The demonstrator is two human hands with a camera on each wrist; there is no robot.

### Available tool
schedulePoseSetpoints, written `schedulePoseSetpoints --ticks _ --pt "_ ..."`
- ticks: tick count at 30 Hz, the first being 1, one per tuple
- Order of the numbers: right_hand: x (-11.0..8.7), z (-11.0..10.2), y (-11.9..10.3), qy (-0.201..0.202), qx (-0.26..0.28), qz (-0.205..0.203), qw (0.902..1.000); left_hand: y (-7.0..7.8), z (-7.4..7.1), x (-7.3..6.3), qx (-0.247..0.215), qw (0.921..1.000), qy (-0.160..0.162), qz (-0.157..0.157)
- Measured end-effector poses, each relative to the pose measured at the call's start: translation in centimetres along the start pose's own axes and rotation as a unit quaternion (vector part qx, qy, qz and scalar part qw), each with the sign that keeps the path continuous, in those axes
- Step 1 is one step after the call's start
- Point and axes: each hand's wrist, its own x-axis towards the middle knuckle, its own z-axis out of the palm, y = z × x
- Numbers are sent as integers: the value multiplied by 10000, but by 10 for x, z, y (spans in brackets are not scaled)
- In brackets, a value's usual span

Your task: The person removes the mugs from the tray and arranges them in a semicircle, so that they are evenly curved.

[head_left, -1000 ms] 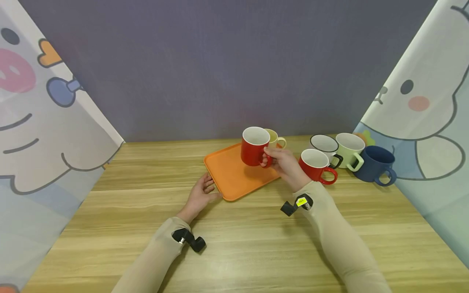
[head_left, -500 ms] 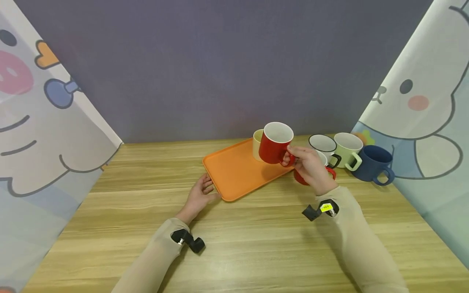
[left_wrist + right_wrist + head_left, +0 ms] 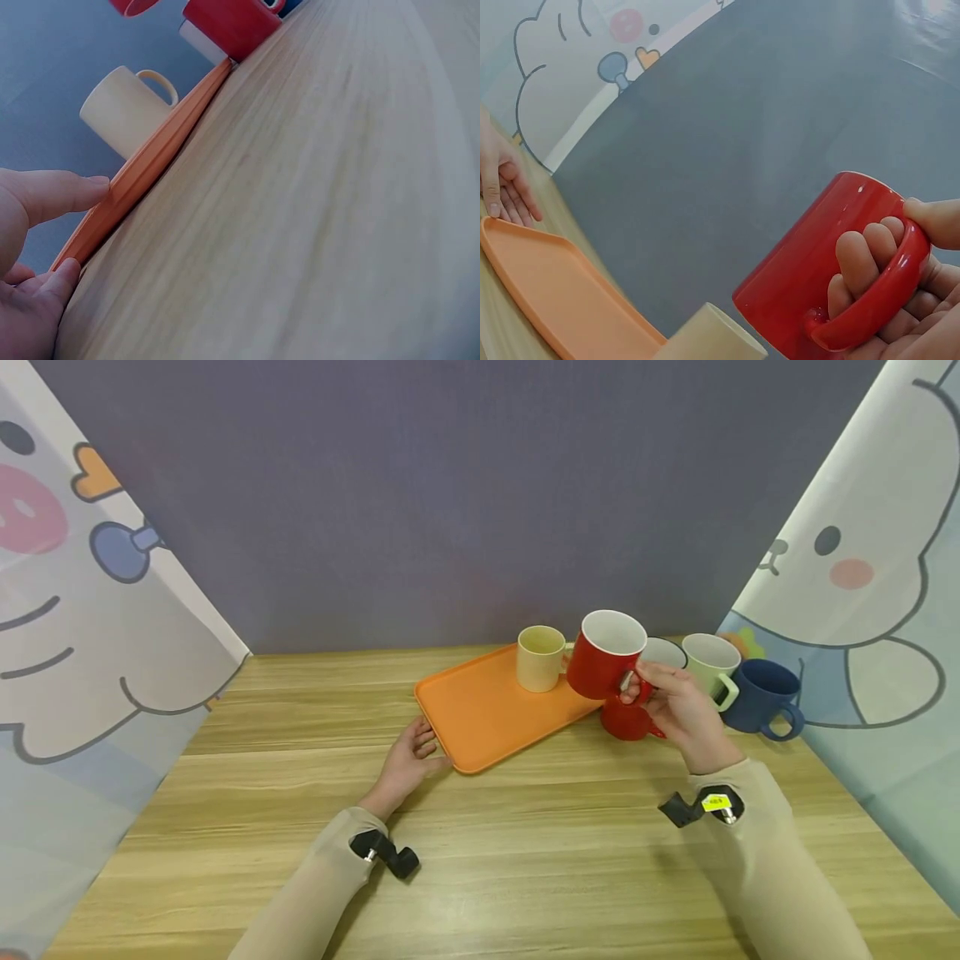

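My right hand (image 3: 678, 702) grips the handle of a red mug (image 3: 817, 262) with a white inside, held upright in the air. In the head view this mug overlaps another red mug (image 3: 630, 720) standing on the table. My left hand (image 3: 408, 764) touches the near left corner of an orange tray (image 3: 487, 718). Its thumb (image 3: 67, 193) lies against the tray's front side, with the other fingers along the left edge. A pale yellow mug (image 3: 538, 660) stands on the tray toward its far right.
Right of the tray stand a white mug with a black rim (image 3: 666, 650), a light green mug (image 3: 708, 652) and a dark blue mug (image 3: 753, 702). A grey wall (image 3: 480, 510) closes off the back of the wooden table (image 3: 525, 852); cartoon-printed panels (image 3: 847, 610) flank it.
My right hand has carried the red mug rightward, from over the tray to the tray's right end, uncovering the yellow mug. The left hand has stayed at the tray's corner.
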Motion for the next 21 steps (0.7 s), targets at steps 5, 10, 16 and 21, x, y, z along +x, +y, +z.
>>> schedulePoseSetpoints --ticks 5,10,16,21 --pt "-10 -9 -8 101 265 -172 9994 0 1 0 -2 10000 8 5" --pt "-20 -23 -14 140 467 -294 9984 -1 1 1 28 10000 30 5" --pt "-31 -40 -22 288 928 -460 9942 -1 -1 0 26 10000 15 8" --pt "-40 -56 -25 423 1163 -627 9903 6 0 -2 -8 10000 -19 51"
